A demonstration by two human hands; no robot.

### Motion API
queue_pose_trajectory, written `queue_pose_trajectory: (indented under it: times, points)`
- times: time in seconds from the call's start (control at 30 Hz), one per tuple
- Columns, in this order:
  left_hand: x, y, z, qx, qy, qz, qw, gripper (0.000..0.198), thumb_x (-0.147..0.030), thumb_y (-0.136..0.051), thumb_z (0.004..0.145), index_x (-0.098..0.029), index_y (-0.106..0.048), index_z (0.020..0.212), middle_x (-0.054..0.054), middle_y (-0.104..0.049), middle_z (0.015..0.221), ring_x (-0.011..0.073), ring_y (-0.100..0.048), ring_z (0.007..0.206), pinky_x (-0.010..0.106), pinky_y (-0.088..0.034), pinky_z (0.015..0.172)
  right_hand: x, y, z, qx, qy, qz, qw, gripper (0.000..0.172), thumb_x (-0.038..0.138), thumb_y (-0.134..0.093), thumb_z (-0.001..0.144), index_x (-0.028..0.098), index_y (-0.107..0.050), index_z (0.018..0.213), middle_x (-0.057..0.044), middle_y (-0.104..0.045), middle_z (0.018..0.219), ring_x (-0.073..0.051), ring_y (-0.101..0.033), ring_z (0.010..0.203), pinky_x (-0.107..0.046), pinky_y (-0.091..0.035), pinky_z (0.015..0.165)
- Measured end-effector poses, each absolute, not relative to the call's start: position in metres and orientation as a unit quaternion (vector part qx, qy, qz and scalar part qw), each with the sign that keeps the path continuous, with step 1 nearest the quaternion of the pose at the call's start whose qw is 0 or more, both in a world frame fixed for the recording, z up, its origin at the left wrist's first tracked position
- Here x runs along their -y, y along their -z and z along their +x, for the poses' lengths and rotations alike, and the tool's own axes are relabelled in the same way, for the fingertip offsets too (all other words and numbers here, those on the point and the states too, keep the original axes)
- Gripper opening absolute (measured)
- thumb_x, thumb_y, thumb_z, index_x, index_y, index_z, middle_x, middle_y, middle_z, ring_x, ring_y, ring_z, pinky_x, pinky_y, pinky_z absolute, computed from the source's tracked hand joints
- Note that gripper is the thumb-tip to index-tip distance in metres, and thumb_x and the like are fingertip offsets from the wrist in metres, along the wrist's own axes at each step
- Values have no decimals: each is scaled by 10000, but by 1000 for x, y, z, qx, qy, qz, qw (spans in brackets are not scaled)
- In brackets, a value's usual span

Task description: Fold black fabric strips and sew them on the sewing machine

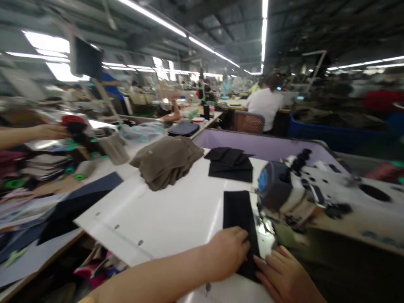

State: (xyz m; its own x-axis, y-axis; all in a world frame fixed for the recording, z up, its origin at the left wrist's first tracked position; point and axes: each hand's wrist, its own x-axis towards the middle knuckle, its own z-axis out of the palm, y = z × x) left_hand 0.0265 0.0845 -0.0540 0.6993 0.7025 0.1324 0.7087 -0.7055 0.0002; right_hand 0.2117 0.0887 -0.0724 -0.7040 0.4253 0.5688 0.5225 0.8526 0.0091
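Note:
A black fabric piece (pixel 238 208) lies lengthwise on the white table board (pixel 176 219), its right edge along the sewing machine (pixel 277 185). My left hand (pixel 229 252) rests on this piece with its fingers curled down onto the cloth. Close to the machine's bright metal plate (pixel 265 231), my right hand (pixel 285 271) has its fingers closed at the near right edge of the same piece. More black fabric pieces (pixel 232 166) are stacked behind it. A pile of brown-grey fabric pieces (pixel 170 160) sits to their left.
At the left, another person's hand (pixel 52 131) reaches over a cluttered table with stacked cloth (pixel 46 164) and thread spools (pixel 83 170). A lilac partition (pixel 227 139) borders the board at the back. Beyond it sits a person in white (pixel 265 105); a blue bin (pixel 334 130) stands right.

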Motion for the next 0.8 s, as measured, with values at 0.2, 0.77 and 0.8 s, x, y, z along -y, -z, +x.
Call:
queue_pose_trajectory:
  times: [0.2,0.77,0.8]
  points:
    - [-102,58,35,342,51,-937,57,396,-303,-514,827,2,-548,1077,188,-547,1158,247,-460,1135,313,-365,954,-93,60,221,936,15,-312,164,173,276,-518,845,137,-622,849,-3,-567,645,-148,-491,628,-320,-313,639]
    - [-141,59,42,366,81,-927,-16,374,-300,-472,845,-11,-543,1072,182,-559,1083,260,-482,1095,337,-484,841,-107,59,231,903,-19,-412,119,189,263,-549,823,151,-592,969,-20,-596,714,-157,-503,661,-295,-272,620]
    - [-141,59,41,365,85,-927,-16,373,-301,-470,846,-13,-544,1070,182,-558,1085,260,-482,1096,339,-483,845,-107,58,231,903,-20,-413,114,189,265,-548,824,152,-592,970,-20,-597,715,-156,-505,663,-293,-270,615]
